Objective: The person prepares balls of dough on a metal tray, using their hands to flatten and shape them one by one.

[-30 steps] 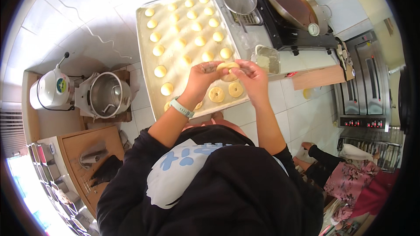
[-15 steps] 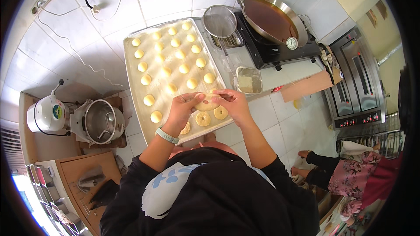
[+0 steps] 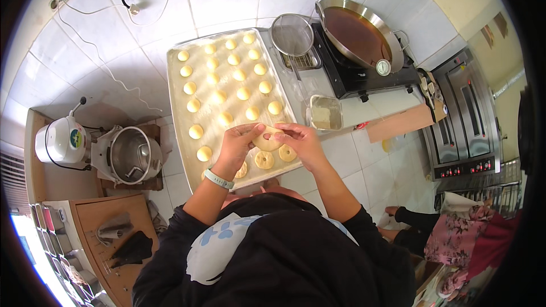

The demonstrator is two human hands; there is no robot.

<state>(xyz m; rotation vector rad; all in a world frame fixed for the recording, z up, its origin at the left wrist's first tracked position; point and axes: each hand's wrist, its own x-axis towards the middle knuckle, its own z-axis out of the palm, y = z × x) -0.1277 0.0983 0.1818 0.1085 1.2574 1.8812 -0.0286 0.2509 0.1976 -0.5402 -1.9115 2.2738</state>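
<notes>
Between my two hands, above the near end of a baking tray [image 3: 206, 116], is a flattened ring of pale dough [image 3: 264, 144] with a small hole in its middle. My left hand [image 3: 234, 146] pinches its left side, thumb on top. On the right side, my right hand [image 3: 302, 144] has its thumb and fingers closed on the dough. Just below it on the tray lie shaped rings [image 3: 264, 160], one partly hidden by my left hand. Rows of round dough balls [image 3: 225, 118] cover the tray farther away.
Right of the tray are a mesh strainer [image 3: 292, 35], a clear container [image 3: 325, 112] and a black stove [image 3: 364, 82] carrying a wide pan of brown liquid [image 3: 361, 31] with a dial thermometer [image 3: 383, 67]. A mixer [image 3: 133, 156] stands left. An oven [image 3: 463, 116] and another person [image 3: 455, 239] are at right.
The view has shifted slightly, moving the tray and stove a little right and down. My hands still hold the dough ring, now a bit lower and tilted so more of its face shows.
</notes>
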